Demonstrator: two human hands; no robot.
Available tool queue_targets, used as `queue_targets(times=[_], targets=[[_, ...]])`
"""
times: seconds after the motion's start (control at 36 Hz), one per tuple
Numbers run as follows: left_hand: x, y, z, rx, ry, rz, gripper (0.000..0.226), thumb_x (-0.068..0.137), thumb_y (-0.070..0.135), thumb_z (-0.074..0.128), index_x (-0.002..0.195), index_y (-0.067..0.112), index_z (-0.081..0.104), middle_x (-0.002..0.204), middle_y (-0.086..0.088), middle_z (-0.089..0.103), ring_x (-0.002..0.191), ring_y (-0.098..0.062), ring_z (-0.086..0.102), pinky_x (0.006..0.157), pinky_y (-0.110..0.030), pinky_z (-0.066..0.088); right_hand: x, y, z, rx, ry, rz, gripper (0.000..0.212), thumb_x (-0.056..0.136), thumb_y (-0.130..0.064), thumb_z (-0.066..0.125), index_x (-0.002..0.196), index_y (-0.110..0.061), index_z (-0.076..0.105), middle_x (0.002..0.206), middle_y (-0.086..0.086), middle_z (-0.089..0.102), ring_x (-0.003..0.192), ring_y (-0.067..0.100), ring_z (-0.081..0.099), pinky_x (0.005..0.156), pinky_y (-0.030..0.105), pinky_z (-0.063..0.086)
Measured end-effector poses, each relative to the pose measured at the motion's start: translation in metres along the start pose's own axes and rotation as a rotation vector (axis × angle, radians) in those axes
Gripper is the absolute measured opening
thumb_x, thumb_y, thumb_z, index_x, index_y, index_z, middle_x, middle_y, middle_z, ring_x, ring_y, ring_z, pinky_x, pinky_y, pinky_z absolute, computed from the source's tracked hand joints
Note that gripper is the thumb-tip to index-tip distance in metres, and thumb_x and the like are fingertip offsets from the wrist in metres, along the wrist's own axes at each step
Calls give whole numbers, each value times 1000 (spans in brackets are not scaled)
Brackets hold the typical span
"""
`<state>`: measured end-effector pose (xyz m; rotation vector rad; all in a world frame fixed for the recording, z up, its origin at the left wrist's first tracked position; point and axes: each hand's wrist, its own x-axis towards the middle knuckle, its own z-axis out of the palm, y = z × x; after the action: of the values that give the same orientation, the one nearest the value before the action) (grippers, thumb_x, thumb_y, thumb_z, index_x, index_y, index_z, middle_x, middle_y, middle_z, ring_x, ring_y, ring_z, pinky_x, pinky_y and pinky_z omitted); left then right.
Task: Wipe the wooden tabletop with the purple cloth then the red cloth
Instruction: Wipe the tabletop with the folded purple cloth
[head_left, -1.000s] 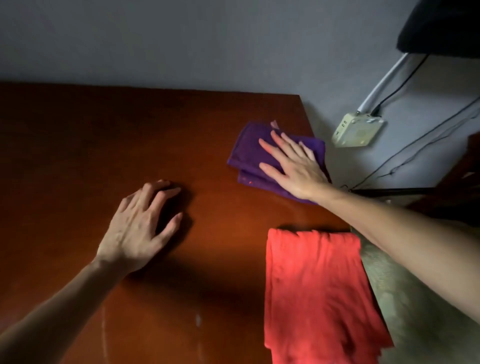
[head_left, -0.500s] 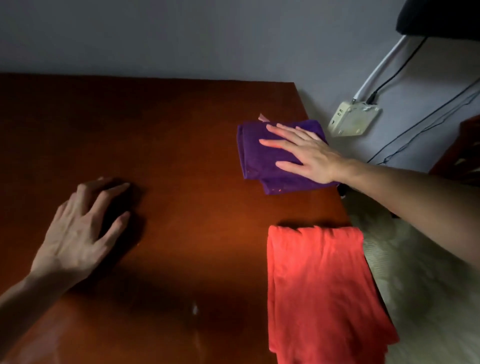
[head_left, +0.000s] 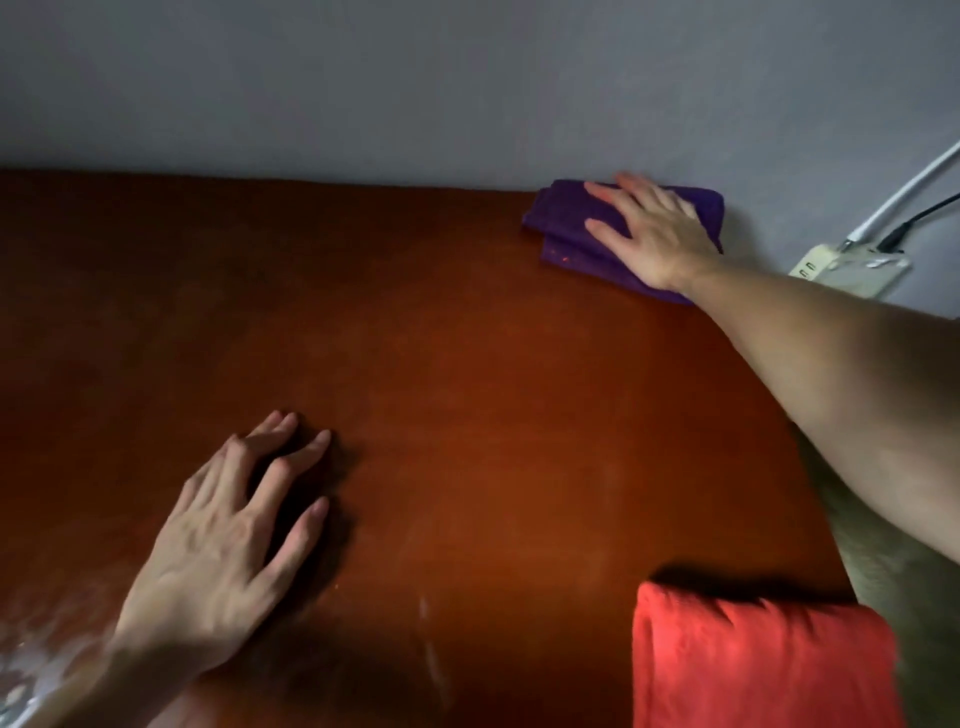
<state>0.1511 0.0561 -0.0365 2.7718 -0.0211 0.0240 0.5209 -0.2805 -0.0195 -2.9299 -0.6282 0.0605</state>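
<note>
Wiping with the purple cloth is the step in hand; the red-cloth pass has not begun.

Landmark: the red cloth, folded and lying at the near right corner of the wooden tabletop, partly overhanging the right edge.

- Right hand: fingers extended and spread, palm pressed flat on top of the purple cloth. It pins the cloth to the surface rather than gripping it. Hand and cloth sit well beyond the red cloth, at the far right corner of the tabletop, touching or just beside the grey wall.
- Left hand: open, fingers slightly spread, resting flat on bare wood well to the left of the red cloth. It holds nothing and appears to serve as a brace.
- Red cloth: untouched by either hand.

Status, as a judgement: the first pass is under way and has reached the far right corner. How much of the surface is already covered cannot be told; a pale streak shows just left of the red cloth. Remaining: any unwiped area, then the whole second pass with the red cloth.
</note>
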Motion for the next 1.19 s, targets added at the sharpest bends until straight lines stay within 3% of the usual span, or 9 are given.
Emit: queue_targets(times=[0.31,0.44,0.56,0.67,0.81,0.86,1.0,1.19], targets=[[-3,3,-2,21,12,16,62,100,56,26,153,26,37,154,-5,32,152,-17,19,119,-39,18,-41,-74,17,28,31,230,69,102,-69,23,163,-38,12,173,3,3,159,23,-2,127,50,-1],[-3,0,-1,-5,24,25,62,99,58,28,152,27,36,155,-7,31,151,-22,21,119,-46,21,-98,-123,31,20,55,124,68,101,-67,29,162,-40,14,173,2,7,160,22,1,127,49,1],[-5,1,-2,-72,75,21,63,97,56,30,147,21,45,146,-11,39,142,-29,34,114,-49,28,-169,-165,40,-6,54,44,68,101,-67,30,162,-40,15,173,1,8,159,22,3,127,48,2],[-19,7,-4,-99,165,-3,59,96,52,32,134,13,55,126,-15,49,117,-36,50,100,-52,38,-256,-198,50,-15,48,-67,76,93,-71,19,161,-38,22,172,3,15,159,24,10,126,48,6],[-90,28,-6,-139,257,-182,46,94,45,36,110,8,57,110,-21,50,103,-39,49,90,-52,36,-348,-229,56,-19,66,-175,71,98,-66,30,162,-36,24,172,3,16,159,24,12,127,51,12],[-127,34,-8,-151,243,-198,43,93,45,37,105,8,56,108,-20,50,100,-39,48,87,-50,36,-379,-239,57,-6,64,-214,70,99,-65,34,162,-37,23,172,1,13,160,23,8,127,51,11],[-202,44,-10,-187,174,-174,35,93,42,39,115,21,55,108,-8,46,97,-30,45,82,-44,33,-416,-251,57,-20,29,-245,69,100,-65,35,162,-38,21,173,0,9,160,21,2,128,51,9],[-200,67,-26,-96,65,-73,37,92,39,39,117,19,58,112,-5,52,91,-27,53,75,-40,41,-408,-246,46,40,-121,-255,69,100,-66,31,162,-40,18,173,-4,5,159,17,-2,127,51,9]])
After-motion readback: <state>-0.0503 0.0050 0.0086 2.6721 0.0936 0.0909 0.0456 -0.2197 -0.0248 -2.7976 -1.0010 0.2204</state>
